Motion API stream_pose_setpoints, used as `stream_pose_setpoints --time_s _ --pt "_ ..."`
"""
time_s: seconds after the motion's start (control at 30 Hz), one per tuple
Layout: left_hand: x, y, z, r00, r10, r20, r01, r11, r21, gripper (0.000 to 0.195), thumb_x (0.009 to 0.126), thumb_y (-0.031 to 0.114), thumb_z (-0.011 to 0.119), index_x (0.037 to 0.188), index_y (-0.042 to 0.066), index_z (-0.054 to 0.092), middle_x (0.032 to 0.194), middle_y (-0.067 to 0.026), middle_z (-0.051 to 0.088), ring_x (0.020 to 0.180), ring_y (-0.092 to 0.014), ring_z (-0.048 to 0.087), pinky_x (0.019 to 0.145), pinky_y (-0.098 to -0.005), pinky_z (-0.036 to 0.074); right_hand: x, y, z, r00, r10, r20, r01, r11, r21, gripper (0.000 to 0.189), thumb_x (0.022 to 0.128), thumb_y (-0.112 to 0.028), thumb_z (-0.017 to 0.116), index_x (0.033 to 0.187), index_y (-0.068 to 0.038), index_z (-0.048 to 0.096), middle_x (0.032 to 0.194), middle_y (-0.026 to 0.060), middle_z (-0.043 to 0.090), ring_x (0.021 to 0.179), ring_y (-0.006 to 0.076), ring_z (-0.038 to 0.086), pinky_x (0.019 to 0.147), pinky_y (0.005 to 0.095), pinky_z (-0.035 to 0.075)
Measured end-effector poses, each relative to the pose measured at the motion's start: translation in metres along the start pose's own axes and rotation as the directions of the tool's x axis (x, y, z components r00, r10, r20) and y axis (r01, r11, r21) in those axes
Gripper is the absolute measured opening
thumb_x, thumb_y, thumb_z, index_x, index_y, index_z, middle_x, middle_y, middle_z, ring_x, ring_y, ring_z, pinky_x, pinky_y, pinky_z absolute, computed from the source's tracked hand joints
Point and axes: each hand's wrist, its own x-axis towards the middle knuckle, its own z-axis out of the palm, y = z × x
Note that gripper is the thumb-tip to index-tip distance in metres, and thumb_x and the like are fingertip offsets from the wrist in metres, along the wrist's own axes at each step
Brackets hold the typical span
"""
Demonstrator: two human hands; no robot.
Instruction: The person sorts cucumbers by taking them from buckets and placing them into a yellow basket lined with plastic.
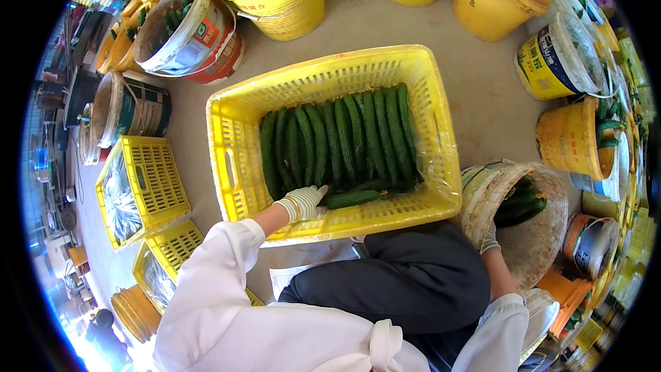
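A yellow plastic crate point(330, 227) with a clear liner stands before me. Inside it, long green cucumbers point(338, 137) lie side by side in a row, and a few more lie crosswise along the near side. My left hand point(301, 203), in a striped glove, reaches over the near wall; its fingertips touch the end of a crosswise cucumber point(352, 199), and whether they grip it I cannot tell. At the right, my right hand point(490, 239), also gloved, is at the mouth of a tilted, dirty white bucket point(537, 248) holding cucumbers point(521, 204). Its fingers are mostly hidden by the rim.
Yellow buckets point(279, 10) and a white-and-red bucket point(206, 46) stand beyond the crate, some with cucumbers. More buckets point(568, 137) line the right side. Two smaller yellow crates point(155, 186) with plastic film stand at the left. Paper point(281, 276) lies near my knee.
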Motion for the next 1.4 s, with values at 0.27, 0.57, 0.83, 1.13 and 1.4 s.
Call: stream_pose_setpoints --time_s 0.27,0.57,0.83,1.13,1.4 --pt "-0.005 0.005 -0.034 0.962 0.056 -0.268 -0.072 0.996 -0.051 0.05 0.086 0.031 0.052 0.123 -0.003 0.047 0.115 -0.0254 0.055 0.106 -0.039 0.053 0.091 -0.0433 0.043 -0.085 -0.095 -0.015 0.935 -0.206 0.288 0.285 -0.04 -0.958 0.036 0.077 -0.019 0.06 0.111 -0.005 0.058 0.113 0.014 0.059 0.093 0.0314 0.059 0.08 0.0381 0.05" --pt "0.044 0.121 -0.108 0.675 0.376 -0.635 -0.681 0.649 -0.339 0.038 0.085 0.005 0.053 0.122 0.0 0.049 0.102 -0.0163 0.058 0.091 -0.025 0.058 0.084 -0.0313 0.046 -0.215 -0.158 -0.108 0.752 -0.524 -0.399 0.57 0.822 -0.006 0.033 0.084 -0.015 0.066 0.111 0.002 0.06 0.096 0.0053 0.064 0.086 0.0107 0.06 0.072 0.0233 0.049" --pt "-0.026 0.345 -0.189 0.257 0.821 -0.51 -0.937 0.341 0.078 0.05 0.083 0.015 0.057 0.128 -0.002 0.042 0.122 -0.0232 0.05 0.119 -0.036 0.045 0.103 -0.0383 0.033 -0.248 -0.167 -0.107 0.63 -0.615 -0.474 0.687 0.726 -0.03 0.035 0.083 -0.029 0.067 0.109 -0.005 0.065 0.078 -0.004 0.062 0.053 -0.0001 0.04 0.046 0.0163 0.03" --pt "0.0 0.37 -0.168 0.673 0.738 -0.054 -0.414 0.314 -0.854 0.052 0.088 0.032 0.058 0.128 0.0 0.046 0.093 -0.0093 0.063 0.085 -0.017 0.062 0.077 -0.0284 0.051 -0.228 -0.167 -0.082 0.712 -0.494 -0.5 0.661 0.712 0.238 0.037 0.084 -0.028 0.066 0.108 -0.001 0.058 0.08 0.0031 0.065 0.072 0.013 0.063 0.059 0.0228 0.051" --pt "0.014 0.374 -0.156 0.708 0.694 -0.131 -0.461 0.313 -0.831 0.049 0.088 0.039 0.055 0.119 0.0 0.052 0.086 -0.0094 0.063 0.071 -0.015 0.062 0.064 -0.0277 0.053 -0.206 -0.165 -0.092 0.677 -0.456 -0.578 0.577 0.816 0.031 0.041 0.077 -0.037 0.072 0.097 -0.002 0.062 0.074 0.0033 0.061 0.056 0.0117 0.057 0.04 0.0247 0.046"
